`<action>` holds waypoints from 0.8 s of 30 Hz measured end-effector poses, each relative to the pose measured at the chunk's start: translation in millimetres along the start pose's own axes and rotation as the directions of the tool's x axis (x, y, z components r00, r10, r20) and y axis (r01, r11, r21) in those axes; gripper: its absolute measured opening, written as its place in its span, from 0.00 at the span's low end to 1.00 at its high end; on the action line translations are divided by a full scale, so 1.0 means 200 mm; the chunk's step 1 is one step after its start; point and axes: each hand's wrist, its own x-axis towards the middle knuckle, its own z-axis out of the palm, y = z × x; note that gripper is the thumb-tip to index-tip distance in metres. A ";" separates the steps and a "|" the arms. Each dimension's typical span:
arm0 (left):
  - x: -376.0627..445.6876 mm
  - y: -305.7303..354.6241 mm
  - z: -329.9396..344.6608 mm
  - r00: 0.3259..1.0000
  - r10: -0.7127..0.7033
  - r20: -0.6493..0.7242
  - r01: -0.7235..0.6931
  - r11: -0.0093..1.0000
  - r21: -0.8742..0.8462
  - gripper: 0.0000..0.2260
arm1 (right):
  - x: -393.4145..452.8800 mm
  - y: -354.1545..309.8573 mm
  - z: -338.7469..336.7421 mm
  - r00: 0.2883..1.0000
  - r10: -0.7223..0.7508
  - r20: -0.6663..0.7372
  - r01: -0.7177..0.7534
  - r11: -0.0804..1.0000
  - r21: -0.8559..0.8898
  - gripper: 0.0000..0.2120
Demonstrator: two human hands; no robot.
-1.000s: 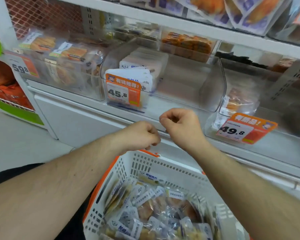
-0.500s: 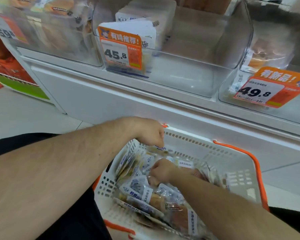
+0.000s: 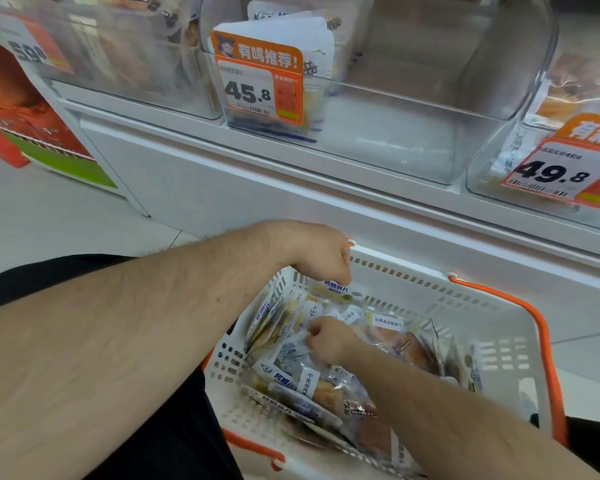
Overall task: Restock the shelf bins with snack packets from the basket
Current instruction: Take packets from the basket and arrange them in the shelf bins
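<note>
A: Head view: both hands down in the basket (image 3: 499, 327). Left hand (image 3: 321, 252) curled at the far rim, fingertips pinching a blue-label packet (image 3: 336, 287). Right hand (image 3: 328, 341) curled into the pile of snack packets (image 3: 312, 386); can't tell whether it has one gripped.

B: Target?

A: Likely the clear bin (image 3: 413, 133) behind the 45.8 tag (image 3: 258, 83), mostly empty. Advice: grab by the top seals and lift straight so neighbours don't drag out.

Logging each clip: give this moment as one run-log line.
stage: picking | left hand: pinching packet | right hand: gripping packets in basket | middle bin: mostly unfilled
</note>
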 end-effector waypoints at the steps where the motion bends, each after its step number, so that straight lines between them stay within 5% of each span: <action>1: 0.00 0.00 0.00 1.000 -0.001 0.002 0.001 1.000 0.003 0.14 | -0.02 -0.01 -0.04 1.000 -0.020 -0.009 0.021 1.000 0.018 0.11; 6: 0.03 -0.03 -0.01 1.000 0.009 0.000 -0.009 1.000 -0.014 0.10 | -0.17 -0.05 -0.30 0.986 -0.116 -0.117 0.112 0.993 -0.043 0.14; 10: 0.02 -0.02 -0.03 0.999 0.021 -0.026 -0.022 0.999 -0.044 0.08 | -0.29 -0.04 -0.53 0.976 -0.121 -0.183 0.115 0.993 -0.041 0.06; 16: -0.02 0.03 -0.03 0.993 -0.043 -0.112 0.035 0.997 -0.072 0.14 | -0.52 -0.03 -0.78 0.951 0.015 -0.308 0.066 0.965 0.253 0.09; 22: -0.07 0.19 0.06 0.998 -0.026 0.060 0.040 0.967 -0.252 0.35 | -0.71 -0.15 -0.78 0.955 0.123 -0.271 0.084 0.762 0.643 0.08; 24: -0.07 0.22 0.11 1.000 -0.004 0.010 0.007 0.971 -0.241 0.37 | -0.72 -0.20 -0.76 0.966 0.139 -0.218 0.064 0.688 0.723 0.09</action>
